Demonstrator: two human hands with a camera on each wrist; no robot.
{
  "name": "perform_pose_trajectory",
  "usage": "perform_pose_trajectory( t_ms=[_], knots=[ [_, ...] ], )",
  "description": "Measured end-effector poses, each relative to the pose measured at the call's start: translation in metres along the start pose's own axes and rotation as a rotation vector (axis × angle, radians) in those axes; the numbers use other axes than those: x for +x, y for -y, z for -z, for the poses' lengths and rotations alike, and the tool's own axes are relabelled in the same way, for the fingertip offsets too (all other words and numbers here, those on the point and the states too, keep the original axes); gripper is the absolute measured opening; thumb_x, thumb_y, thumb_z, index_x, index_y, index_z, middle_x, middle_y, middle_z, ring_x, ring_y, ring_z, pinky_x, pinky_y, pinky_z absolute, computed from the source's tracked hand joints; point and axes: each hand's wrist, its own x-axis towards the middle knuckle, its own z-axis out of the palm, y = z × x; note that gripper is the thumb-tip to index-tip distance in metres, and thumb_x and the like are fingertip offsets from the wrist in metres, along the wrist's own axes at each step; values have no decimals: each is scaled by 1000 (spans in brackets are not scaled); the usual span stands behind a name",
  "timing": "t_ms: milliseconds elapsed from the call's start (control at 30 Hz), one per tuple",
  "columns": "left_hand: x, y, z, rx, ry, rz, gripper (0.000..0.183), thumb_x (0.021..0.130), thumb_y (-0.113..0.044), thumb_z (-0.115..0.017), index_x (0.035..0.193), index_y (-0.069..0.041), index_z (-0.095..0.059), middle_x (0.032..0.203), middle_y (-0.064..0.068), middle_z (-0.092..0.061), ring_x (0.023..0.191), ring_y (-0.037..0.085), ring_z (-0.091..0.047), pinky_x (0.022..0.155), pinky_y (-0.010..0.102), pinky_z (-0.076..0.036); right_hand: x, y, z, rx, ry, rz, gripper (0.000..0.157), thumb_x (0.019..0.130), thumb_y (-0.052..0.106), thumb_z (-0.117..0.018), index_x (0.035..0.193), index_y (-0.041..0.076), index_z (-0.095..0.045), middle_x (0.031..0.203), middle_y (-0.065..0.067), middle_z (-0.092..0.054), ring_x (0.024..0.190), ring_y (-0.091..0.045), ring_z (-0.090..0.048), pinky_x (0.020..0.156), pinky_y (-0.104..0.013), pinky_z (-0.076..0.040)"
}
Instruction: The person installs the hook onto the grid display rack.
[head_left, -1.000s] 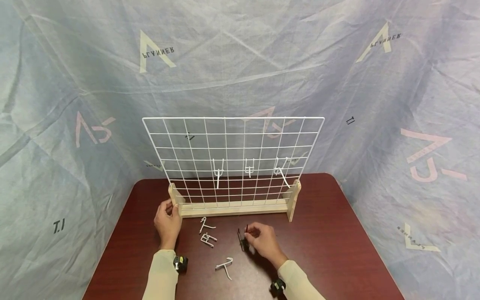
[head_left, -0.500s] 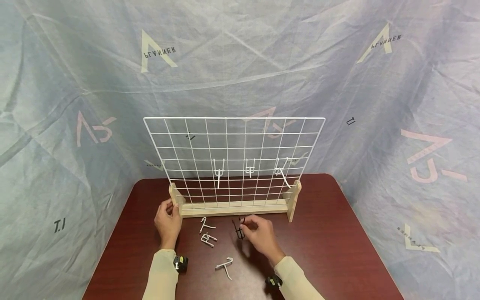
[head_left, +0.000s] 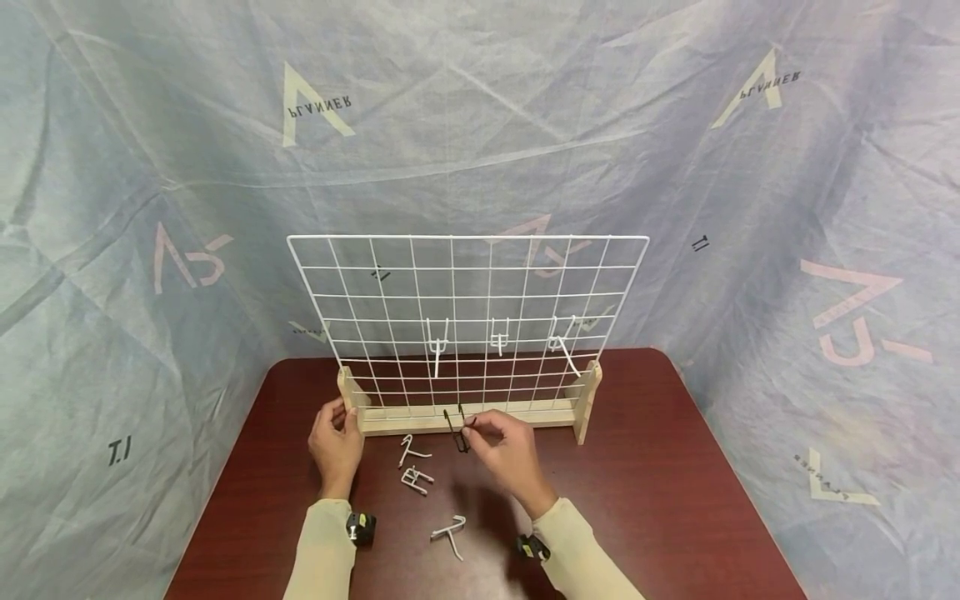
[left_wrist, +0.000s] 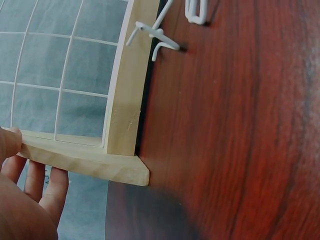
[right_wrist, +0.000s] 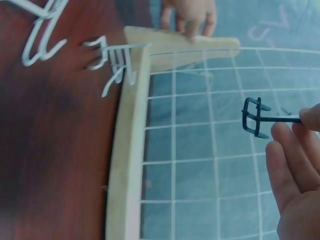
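Observation:
My right hand [head_left: 510,454] pinches a black wire hook [head_left: 456,433] by its prong, between thumb and fingertips. The hook is held up in front of the lower part of a white wire grid panel [head_left: 468,296], apart from it as far as I can see. In the right wrist view the black hook's [right_wrist: 258,119] two-pronged frame points away from the fingers. At the stand's left end, my left hand [head_left: 336,442] grips the wooden side piece [left_wrist: 90,162], thumb on one face and fingers on the other.
Three white hooks hang on the grid: a left one [head_left: 437,346], a middle one [head_left: 499,339] and a right one [head_left: 558,342]. On the dark red table [head_left: 660,500] lie loose white hooks [head_left: 448,530], two of them near the stand's wooden base [head_left: 480,414]. A printed cloth [head_left: 480,108] hangs behind.
My right hand has raised the black hook off the table and carried it forward and leftward, close to the grid. My left hand has stayed on the side piece.

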Motion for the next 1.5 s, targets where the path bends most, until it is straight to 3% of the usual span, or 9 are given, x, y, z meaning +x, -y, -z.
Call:
perform_pose_trajectory(
  t_ms=[133,267,433,733,967,1500],
  knots=[
    [0,0,0,0,0,8,24,92,0,-76,116,1,-73,110,22,-74,99,40,-76,75,-3,-42,8,12,-5,10,-11,36,14,89,1,-82,98,12,-80,95,-3,-82,80,-14,-79,71,-25,-64],
    [0,0,0,-7,-3,8,24,92,-1,-76,116,1,-73,110,22,-75,99,40,-77,75,-3,-42,16,23,-10,38,-23,108,14,88,-2,-81,99,6,-79,95,-9,-82,78,-19,-80,69,-26,-64],
    [0,1,0,-15,0,15,25,92,0,-77,116,1,-74,111,22,-75,100,40,-77,74,-3,-43,25,32,-15,43,-46,207,19,84,-8,-81,99,3,-79,95,-14,-81,78,-26,-79,73,-24,-63],
    [1,1,0,-15,14,9,25,93,-1,-77,117,1,-73,112,22,-74,102,41,-76,74,-3,-44,40,50,-22,24,-72,306,19,86,-5,-81,101,5,-80,94,-9,-81,80,-21,-79,80,-22,-62],
    [1,0,2,15,11,-2,24,92,-3,-78,116,-1,-74,111,19,-76,100,38,-77,73,8,-54,53,73,-27,55,-77,371,17,87,-6,-80,101,5,-79,95,-9,-81,82,-20,-79,81,-23,-63],
    [-1,-2,0,17,-5,-10,24,93,-1,-78,116,0,-74,111,21,-76,97,39,-77,75,1,-40,81,107,-39,40,-105,486,15,89,-5,-79,101,4,-78,93,-11,-81,79,-16,-76,75,-22,-62]
  ],
)
